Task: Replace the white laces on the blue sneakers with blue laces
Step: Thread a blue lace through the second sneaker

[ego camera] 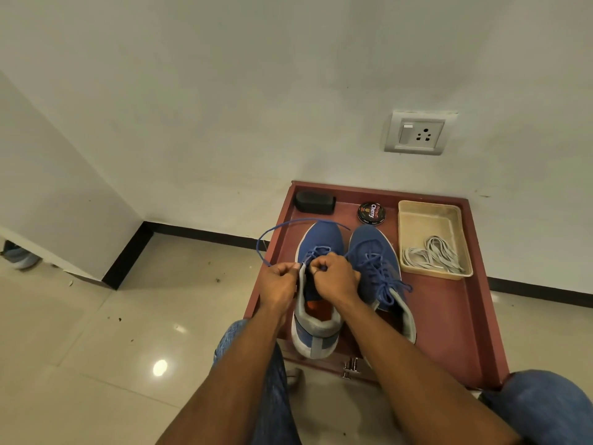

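Currently: left hand (278, 282) and right hand (333, 277) each pinch the blue lace (268, 231) at the left sneaker (321, 236); fingers curled. Advice: draw both ends evenly, flat.

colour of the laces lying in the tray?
White laces, loose in the beige tray; head view.

Head view – looks forward and down, close over the low table (449, 316).

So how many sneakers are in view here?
2, both on the red table. The left sneaker sits under both hands, left hand and right hand; the right sneaker is beside it, already laced blue. None seem hidden.
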